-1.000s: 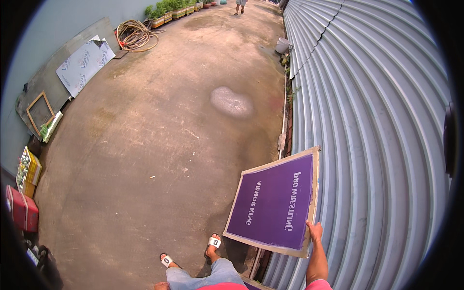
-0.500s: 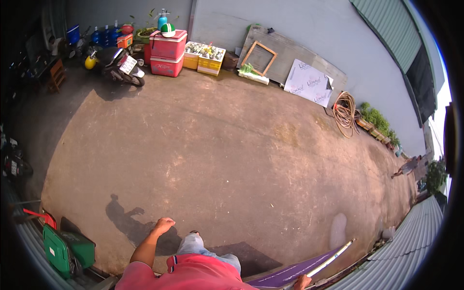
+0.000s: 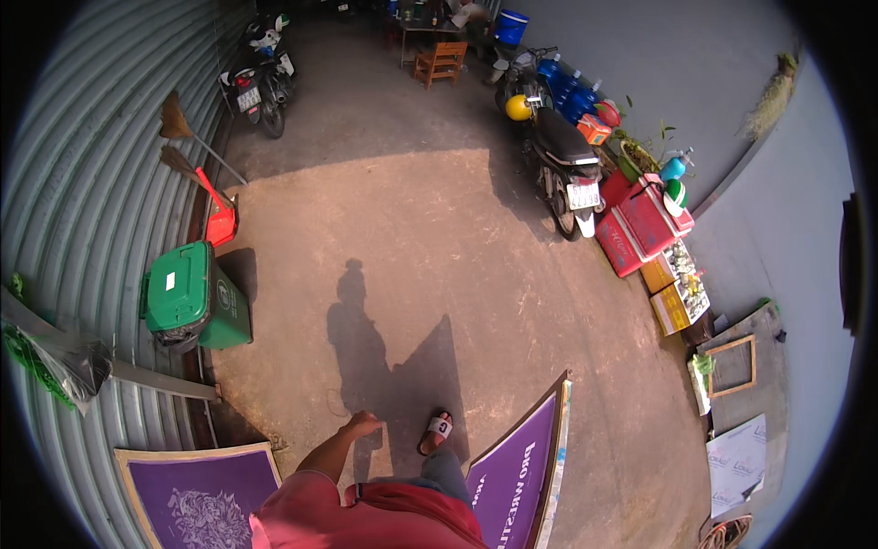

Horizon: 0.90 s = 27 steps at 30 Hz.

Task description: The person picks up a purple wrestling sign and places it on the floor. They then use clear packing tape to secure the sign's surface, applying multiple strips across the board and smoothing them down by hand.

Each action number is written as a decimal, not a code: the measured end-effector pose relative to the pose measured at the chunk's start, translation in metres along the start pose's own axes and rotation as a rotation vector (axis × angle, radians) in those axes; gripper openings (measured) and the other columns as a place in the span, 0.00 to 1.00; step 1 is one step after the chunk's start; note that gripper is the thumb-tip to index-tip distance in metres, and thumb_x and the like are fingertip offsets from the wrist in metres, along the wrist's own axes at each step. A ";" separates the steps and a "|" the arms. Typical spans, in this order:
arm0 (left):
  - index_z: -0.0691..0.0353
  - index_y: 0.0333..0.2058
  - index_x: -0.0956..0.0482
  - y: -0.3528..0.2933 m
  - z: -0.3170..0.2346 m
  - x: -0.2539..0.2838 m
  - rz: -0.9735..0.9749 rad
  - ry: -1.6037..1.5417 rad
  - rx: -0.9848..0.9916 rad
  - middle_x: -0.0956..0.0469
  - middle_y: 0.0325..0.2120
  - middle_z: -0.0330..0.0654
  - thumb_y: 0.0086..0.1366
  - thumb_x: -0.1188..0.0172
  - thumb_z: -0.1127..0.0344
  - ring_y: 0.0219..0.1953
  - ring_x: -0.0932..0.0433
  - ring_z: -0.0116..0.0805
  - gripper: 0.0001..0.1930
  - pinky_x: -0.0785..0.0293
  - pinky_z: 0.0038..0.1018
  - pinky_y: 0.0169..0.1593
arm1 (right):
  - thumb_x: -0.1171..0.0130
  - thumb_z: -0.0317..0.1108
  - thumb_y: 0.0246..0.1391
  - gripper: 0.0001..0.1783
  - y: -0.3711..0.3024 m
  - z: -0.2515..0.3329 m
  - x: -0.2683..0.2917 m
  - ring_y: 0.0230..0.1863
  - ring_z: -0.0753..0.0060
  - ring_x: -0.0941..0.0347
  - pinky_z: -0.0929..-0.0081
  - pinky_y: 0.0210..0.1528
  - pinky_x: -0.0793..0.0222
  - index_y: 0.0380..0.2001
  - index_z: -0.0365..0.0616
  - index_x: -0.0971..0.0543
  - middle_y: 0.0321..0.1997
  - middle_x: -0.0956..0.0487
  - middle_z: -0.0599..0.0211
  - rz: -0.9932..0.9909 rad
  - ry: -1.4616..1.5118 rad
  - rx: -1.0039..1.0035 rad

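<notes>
My left hand is out in front of my body over the concrete floor, its fingers curled closed with nothing visible in them. At my right side stands a purple framed panel with white lettering and a pale edge, tilted upright. My right hand is out of view, so its grip on that panel does not show. To my left, another purple framed panel with a white line drawing is by the corrugated wall. One foot in a white-strapped slide sandal is stepping ahead.
A green wheeled bin, a red dustpan and brooms line the left wall. Motorbikes stand ahead, one on the right. Red coolers, yellow crates and a wooden frame line the right wall.
My view has turned left, bringing the bin and motorbikes ahead. The lettered panel has swung round with me. My right hand, earlier on its edge, is out of view now.
</notes>
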<state>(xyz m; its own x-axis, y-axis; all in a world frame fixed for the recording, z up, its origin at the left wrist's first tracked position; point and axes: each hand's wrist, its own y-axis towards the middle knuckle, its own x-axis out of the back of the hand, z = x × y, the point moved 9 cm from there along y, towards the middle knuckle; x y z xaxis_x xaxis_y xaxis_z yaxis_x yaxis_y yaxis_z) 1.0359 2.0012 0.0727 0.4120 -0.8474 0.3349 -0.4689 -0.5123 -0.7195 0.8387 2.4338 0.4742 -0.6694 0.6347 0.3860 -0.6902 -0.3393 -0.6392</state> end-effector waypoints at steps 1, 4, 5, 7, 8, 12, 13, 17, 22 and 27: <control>0.65 0.39 0.15 -0.001 -0.006 0.005 0.037 0.021 -0.038 0.16 0.34 0.47 0.58 0.35 0.49 0.39 0.17 0.40 0.22 0.24 0.36 0.43 | 0.42 0.48 0.53 0.28 0.021 0.035 -0.006 0.36 0.70 0.24 0.46 0.55 0.47 0.53 0.43 0.28 0.37 0.18 0.70 0.073 -0.023 0.027; 0.62 0.40 0.15 0.001 -0.019 0.018 0.067 -0.140 -0.019 0.16 0.36 0.42 0.60 0.36 0.49 0.39 0.18 0.38 0.21 0.24 0.33 0.44 | 0.40 0.52 0.56 0.32 0.104 0.169 -0.018 0.40 0.71 0.23 0.42 0.61 0.49 0.58 0.45 0.29 0.40 0.17 0.72 0.222 -0.123 0.154; 0.60 0.41 0.15 -0.002 -0.024 0.029 0.047 -0.203 -0.052 0.16 0.37 0.41 0.61 0.36 0.49 0.39 0.18 0.38 0.20 0.23 0.34 0.44 | 0.40 0.54 0.57 0.33 0.132 0.214 -0.026 0.41 0.71 0.23 0.41 0.63 0.50 0.59 0.46 0.30 0.41 0.16 0.72 0.267 -0.139 0.190; 0.58 0.46 0.18 -0.007 -0.002 0.057 -0.025 -0.568 0.269 0.17 0.40 0.41 0.63 0.37 0.50 0.42 0.18 0.40 0.20 0.24 0.41 0.47 | 0.37 0.24 0.50 0.16 0.199 0.314 -0.051 0.22 0.76 0.26 0.79 0.26 0.28 0.44 0.31 0.22 0.27 0.20 0.68 0.243 -0.213 0.297; 0.58 0.49 0.20 -0.003 -0.003 0.074 -0.087 -0.695 0.314 0.17 0.42 0.43 0.64 0.38 0.50 0.44 0.19 0.42 0.21 0.25 0.45 0.48 | 0.39 0.19 0.45 0.19 0.231 0.362 -0.068 0.25 0.77 0.27 0.78 0.29 0.28 0.44 0.30 0.22 0.27 0.21 0.68 0.273 -0.180 0.424; 0.62 0.53 0.26 0.047 0.045 0.127 -0.389 -1.063 0.577 0.19 0.46 0.52 0.67 0.42 0.55 0.48 0.21 0.50 0.21 0.26 0.53 0.50 | 0.40 0.17 0.35 0.28 0.358 0.537 -0.158 0.32 0.74 0.24 0.74 0.38 0.27 0.47 0.34 0.21 0.31 0.18 0.65 0.312 -0.369 0.646; 0.63 0.53 0.27 0.060 0.051 0.138 -0.432 -1.130 0.635 0.20 0.46 0.53 0.68 0.43 0.56 0.48 0.21 0.52 0.21 0.27 0.54 0.51 | 0.41 0.15 0.33 0.29 0.384 0.575 -0.185 0.33 0.75 0.24 0.74 0.38 0.27 0.47 0.34 0.21 0.31 0.18 0.66 0.356 -0.322 0.639; 0.66 0.50 0.25 0.157 -0.011 0.221 -0.351 -1.091 0.684 0.20 0.47 0.52 0.68 0.43 0.50 0.50 0.22 0.52 0.23 0.30 0.57 0.57 | 0.46 0.11 0.34 0.28 0.432 0.746 -0.297 0.35 0.72 0.26 0.73 0.39 0.27 0.46 0.28 0.23 0.35 0.20 0.65 0.479 -0.090 0.683; 0.61 0.41 0.18 0.269 -0.199 0.435 -0.442 -0.921 0.279 0.17 0.35 0.40 0.64 0.38 0.45 0.37 0.20 0.32 0.22 0.24 0.36 0.37 | 0.46 0.13 0.38 0.24 0.483 0.909 -0.424 0.29 0.72 0.27 0.73 0.30 0.29 0.45 0.28 0.26 0.32 0.23 0.60 0.464 0.084 0.659; 0.66 0.57 0.28 0.336 -0.422 0.609 -0.039 -1.094 -0.113 0.24 0.55 0.50 0.72 0.59 0.35 0.61 0.28 0.43 0.36 0.33 0.48 0.61 | 0.48 0.12 0.38 0.26 0.575 1.039 -0.562 0.34 0.69 0.26 0.71 0.36 0.27 0.47 0.27 0.27 0.38 0.21 0.60 0.602 0.268 0.614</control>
<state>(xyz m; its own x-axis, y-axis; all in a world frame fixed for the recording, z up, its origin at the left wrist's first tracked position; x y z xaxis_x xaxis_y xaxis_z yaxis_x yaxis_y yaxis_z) 0.7996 1.2540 0.2920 0.8714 -0.2778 -0.4043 -0.4867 -0.5929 -0.6416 0.5329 1.1602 0.5810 -0.9314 0.3447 -0.1167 -0.3205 -0.9289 -0.1857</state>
